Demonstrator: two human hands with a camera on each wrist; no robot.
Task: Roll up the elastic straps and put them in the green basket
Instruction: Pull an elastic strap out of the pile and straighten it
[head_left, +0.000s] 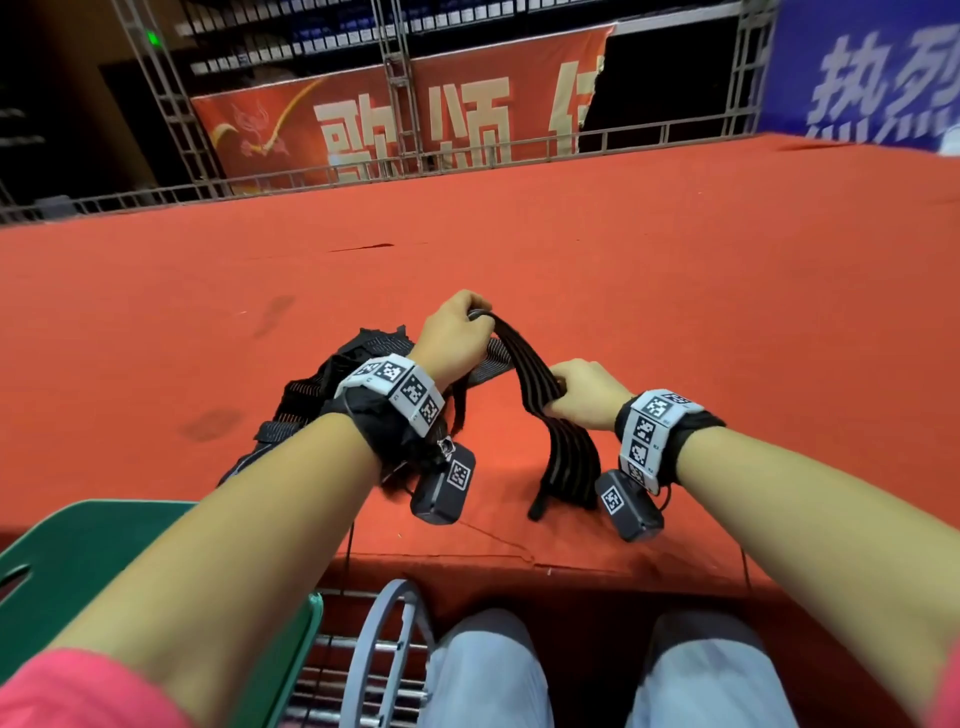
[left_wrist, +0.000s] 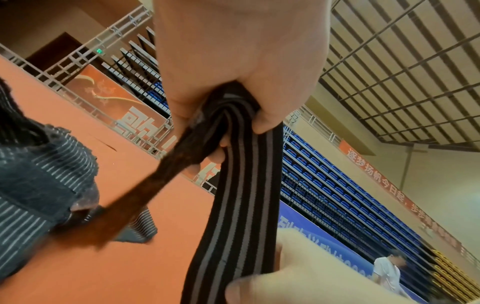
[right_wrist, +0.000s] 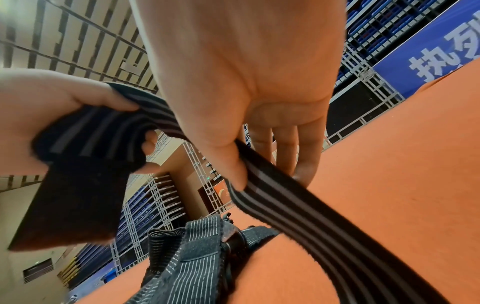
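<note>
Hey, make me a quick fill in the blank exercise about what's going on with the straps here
1. Both hands hold the same ____ strap.
2. The left hand has its grip on one end, and the ____ hand pinches the strap farther along.
3. The pile of other straps lies on the ____ carpet.
4. The basket is ____.

Missing words: striped; right; red; green

The head view is evenly and fairly brightly lit from overhead, with soft, faint shadows under the forearms on the red bench. Its upper left corner falls into darkness, and straight rails bow near the edges from wide-angle distortion. In both wrist views, the nearest skin is washed out and soft. The loose end of the strap is smeared by motion blur in the left wrist view. Distant banners and seats look slightly hazy.
</note>
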